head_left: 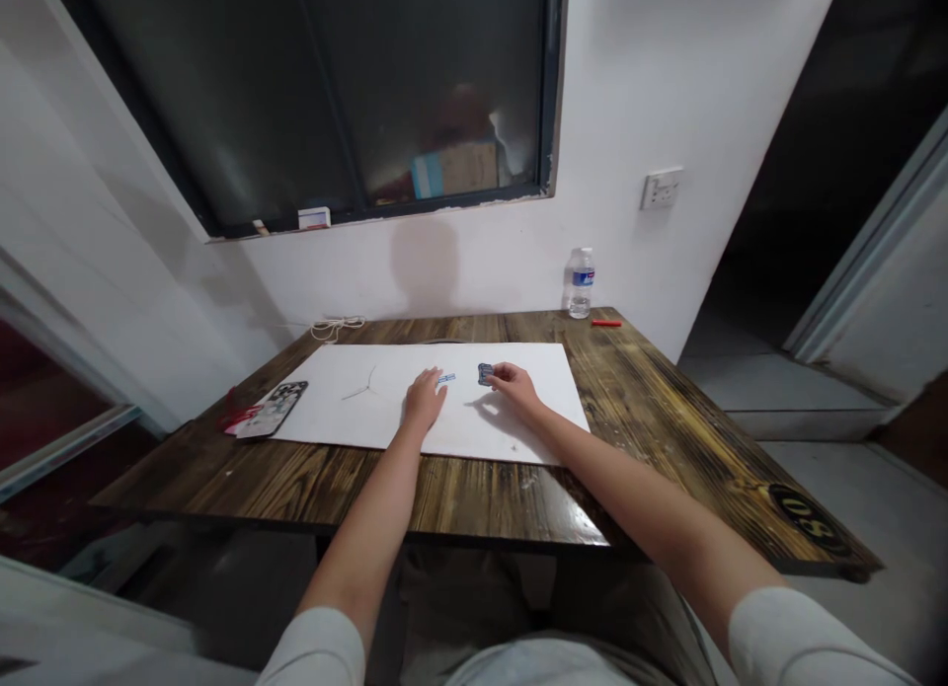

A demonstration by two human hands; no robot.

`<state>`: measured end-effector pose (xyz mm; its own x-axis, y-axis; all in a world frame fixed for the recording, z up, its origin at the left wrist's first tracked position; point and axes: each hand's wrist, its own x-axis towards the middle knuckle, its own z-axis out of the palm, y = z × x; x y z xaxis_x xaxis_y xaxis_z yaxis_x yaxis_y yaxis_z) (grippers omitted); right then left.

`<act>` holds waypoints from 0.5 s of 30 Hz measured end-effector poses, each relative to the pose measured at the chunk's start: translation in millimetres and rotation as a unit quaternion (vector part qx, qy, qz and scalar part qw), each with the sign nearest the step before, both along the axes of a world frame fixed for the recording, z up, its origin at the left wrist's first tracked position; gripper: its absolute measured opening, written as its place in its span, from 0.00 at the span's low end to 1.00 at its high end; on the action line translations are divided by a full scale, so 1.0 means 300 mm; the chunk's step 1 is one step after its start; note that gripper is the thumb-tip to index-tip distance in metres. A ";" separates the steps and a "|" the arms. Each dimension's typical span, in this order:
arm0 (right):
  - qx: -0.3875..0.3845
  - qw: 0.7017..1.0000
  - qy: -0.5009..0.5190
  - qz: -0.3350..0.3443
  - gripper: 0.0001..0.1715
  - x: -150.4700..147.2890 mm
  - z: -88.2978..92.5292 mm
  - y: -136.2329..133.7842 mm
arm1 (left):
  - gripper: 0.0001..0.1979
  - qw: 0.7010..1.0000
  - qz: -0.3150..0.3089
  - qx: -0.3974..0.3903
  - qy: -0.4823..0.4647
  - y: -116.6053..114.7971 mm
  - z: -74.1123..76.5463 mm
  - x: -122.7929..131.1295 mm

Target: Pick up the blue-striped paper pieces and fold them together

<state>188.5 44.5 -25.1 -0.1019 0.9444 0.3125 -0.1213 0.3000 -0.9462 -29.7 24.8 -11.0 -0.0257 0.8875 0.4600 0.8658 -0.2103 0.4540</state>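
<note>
Resting left hand [426,400]: on the white paper sheet [333,419], near its middle, fingers loose and released, tips just beside a small blue-and-white piece [446,378]; whether they touch it is too small to tell.

Right hand [511,388]: on the sheet to the right of the left hand, fingers [498,372] curled around the edge of a dark blue ridged piece [485,373], apparently grasping it.

Progress: the two small pieces lie on the sheet, close together but apart, with no join showing; a thin grey Y-shaped wire [362,385] lies untouched left of them.

Left of sheet: a phone in a patterned case [273,410] overlaps a red packet [237,419].

Behind sheet: a coil of white cord [337,327], a clear plastic water bottle [582,286] and a red stick [605,323].

Materials: the sheet is smooth and matte; the plank table [474,498] is dark, scorched-looking, glossy wood with strong grain.
</note>
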 end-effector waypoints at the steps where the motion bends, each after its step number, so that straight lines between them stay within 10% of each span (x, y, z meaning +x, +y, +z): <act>1: 0.000 1.000 -0.005 0.002 0.17 0.000 0.000 -0.001 | 0.19 0.999 -0.013 -0.018 0.029 0.002 -0.008 0.002; 15: -0.010 1.000 -0.010 -0.001 0.17 -0.005 -0.024 0.022 | 0.09 0.988 -0.048 -0.070 0.126 -0.016 0.042 0.029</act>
<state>186.8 51.1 -32.2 -0.1067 0.9506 0.2914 -0.1018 0.2811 -0.9543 -20.9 19.9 1.6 0.1616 0.9357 0.3137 0.9340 -0.2476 0.2575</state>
